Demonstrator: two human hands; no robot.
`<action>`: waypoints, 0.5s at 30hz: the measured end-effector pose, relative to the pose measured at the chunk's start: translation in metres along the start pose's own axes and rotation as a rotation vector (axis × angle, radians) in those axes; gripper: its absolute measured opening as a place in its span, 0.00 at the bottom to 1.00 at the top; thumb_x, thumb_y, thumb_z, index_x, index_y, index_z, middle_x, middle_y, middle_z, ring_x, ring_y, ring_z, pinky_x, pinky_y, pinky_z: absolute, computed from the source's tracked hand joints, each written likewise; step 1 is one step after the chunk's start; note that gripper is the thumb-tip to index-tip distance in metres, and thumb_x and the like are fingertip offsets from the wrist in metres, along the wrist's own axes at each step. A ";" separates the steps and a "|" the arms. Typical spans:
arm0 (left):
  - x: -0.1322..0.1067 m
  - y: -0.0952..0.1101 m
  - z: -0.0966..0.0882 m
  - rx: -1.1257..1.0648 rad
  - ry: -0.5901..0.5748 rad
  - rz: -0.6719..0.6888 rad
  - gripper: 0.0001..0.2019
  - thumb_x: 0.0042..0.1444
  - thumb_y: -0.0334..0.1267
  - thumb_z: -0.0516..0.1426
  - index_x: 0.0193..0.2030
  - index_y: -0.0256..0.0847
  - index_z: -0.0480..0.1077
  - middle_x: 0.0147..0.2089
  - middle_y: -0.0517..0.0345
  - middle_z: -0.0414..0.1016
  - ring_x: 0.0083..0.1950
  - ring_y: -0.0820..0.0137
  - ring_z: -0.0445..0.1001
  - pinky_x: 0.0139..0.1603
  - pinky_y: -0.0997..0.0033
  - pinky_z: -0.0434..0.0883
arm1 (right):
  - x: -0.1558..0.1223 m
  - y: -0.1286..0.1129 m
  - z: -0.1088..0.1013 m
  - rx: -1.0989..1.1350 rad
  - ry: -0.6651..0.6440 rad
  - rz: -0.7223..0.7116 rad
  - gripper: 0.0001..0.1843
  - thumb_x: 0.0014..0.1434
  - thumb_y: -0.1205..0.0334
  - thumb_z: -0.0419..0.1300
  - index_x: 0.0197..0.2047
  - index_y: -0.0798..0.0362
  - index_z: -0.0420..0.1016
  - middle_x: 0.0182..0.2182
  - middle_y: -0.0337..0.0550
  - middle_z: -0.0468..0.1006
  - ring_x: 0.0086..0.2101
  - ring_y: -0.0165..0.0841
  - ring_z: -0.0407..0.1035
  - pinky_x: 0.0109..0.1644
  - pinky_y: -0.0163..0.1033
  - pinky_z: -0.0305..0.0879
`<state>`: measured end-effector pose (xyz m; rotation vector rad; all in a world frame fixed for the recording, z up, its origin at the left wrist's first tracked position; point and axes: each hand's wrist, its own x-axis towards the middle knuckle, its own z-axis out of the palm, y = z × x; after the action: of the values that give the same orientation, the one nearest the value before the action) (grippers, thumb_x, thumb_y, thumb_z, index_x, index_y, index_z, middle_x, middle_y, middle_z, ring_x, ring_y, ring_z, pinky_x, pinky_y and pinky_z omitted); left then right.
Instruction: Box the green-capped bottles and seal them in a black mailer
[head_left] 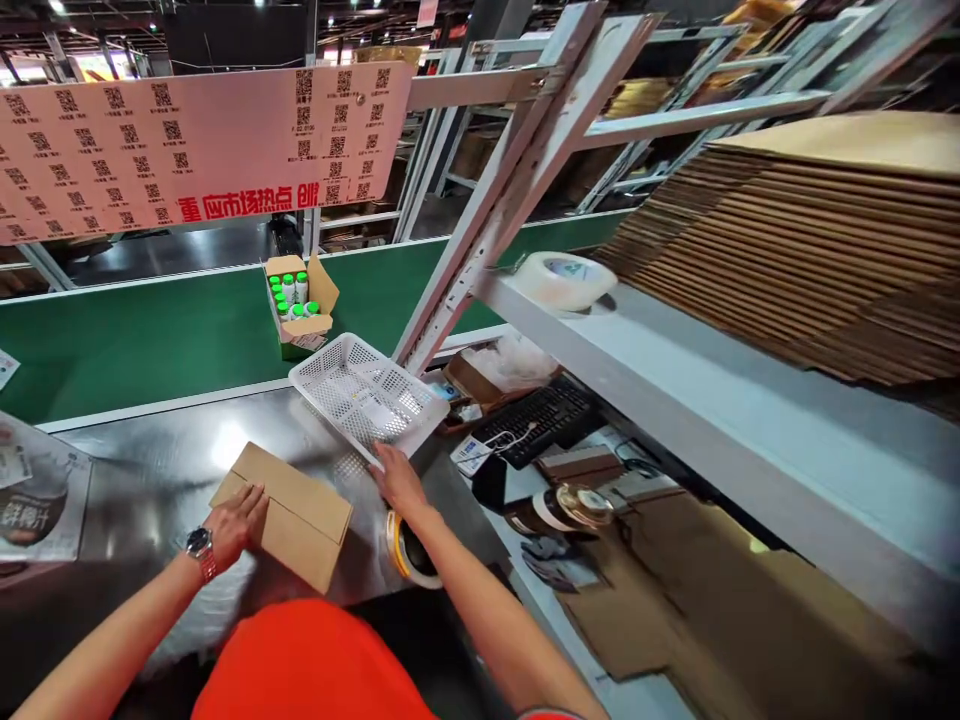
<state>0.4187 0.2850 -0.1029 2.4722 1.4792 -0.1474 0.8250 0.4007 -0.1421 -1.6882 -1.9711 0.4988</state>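
Observation:
A closed brown cardboard box [304, 515] lies on the metal worktop, with a seam along its top. My left hand [236, 522], with a watch on its wrist, rests flat on the box's left part. My right hand [400, 482] is at the near edge of a white perforated plastic basket [367, 400], fingers on its rim. Nothing shows in the basket, which sits tilted against the conveyor's edge. Beneath my right forearm is a tape roll [397, 550] with a yellow rim, partly hidden.
Behind the worktop runs a green conveyor [150, 335] bearing an open carton [300, 320] of green-capped bottles. A printed carton [45, 490] stands at left. To the right are a keyboard [544, 415], a shelf with clear tape [562, 280], stacked cardboard [810, 240] and a metal post [495, 200].

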 end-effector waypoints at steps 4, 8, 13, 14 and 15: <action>0.007 0.009 0.001 0.017 -0.088 -0.034 0.43 0.58 0.25 0.58 0.82 0.38 0.60 0.86 0.40 0.52 0.87 0.47 0.52 0.84 0.39 0.61 | -0.091 0.037 0.022 -0.031 0.206 0.122 0.36 0.73 0.40 0.50 0.74 0.54 0.65 0.59 0.68 0.78 0.60 0.59 0.74 0.67 0.61 0.70; 0.016 0.020 -0.001 0.024 -0.144 -0.073 0.44 0.58 0.28 0.60 0.83 0.33 0.57 0.86 0.35 0.49 0.87 0.44 0.50 0.84 0.39 0.60 | -0.164 0.061 0.063 -0.070 0.108 0.223 0.49 0.66 0.37 0.51 0.76 0.67 0.60 0.54 0.77 0.81 0.56 0.66 0.78 0.62 0.69 0.75; 0.018 0.026 -0.011 -0.025 -0.093 -0.006 0.39 0.63 0.30 0.56 0.83 0.34 0.58 0.86 0.35 0.50 0.87 0.46 0.49 0.84 0.40 0.61 | -0.165 0.048 0.060 0.025 -0.002 0.269 0.48 0.63 0.36 0.47 0.75 0.59 0.69 0.48 0.72 0.85 0.51 0.70 0.82 0.57 0.76 0.77; 0.018 0.026 -0.012 -0.032 -0.092 0.002 0.39 0.63 0.31 0.56 0.83 0.34 0.58 0.86 0.35 0.50 0.87 0.47 0.49 0.84 0.40 0.61 | -0.162 0.044 0.049 0.089 0.004 0.289 0.48 0.63 0.32 0.47 0.75 0.52 0.71 0.50 0.70 0.85 0.51 0.69 0.82 0.55 0.74 0.78; 0.017 0.027 -0.013 -0.036 -0.093 0.007 0.39 0.64 0.31 0.57 0.83 0.34 0.58 0.86 0.36 0.51 0.87 0.47 0.49 0.84 0.40 0.61 | -0.161 0.041 0.036 0.156 0.021 0.307 0.47 0.62 0.29 0.48 0.75 0.46 0.72 0.52 0.69 0.86 0.52 0.68 0.82 0.54 0.72 0.80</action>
<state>0.4497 0.2915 -0.0897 2.4075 1.4228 -0.2283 0.8547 0.2503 -0.2153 -1.8933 -1.6185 0.7210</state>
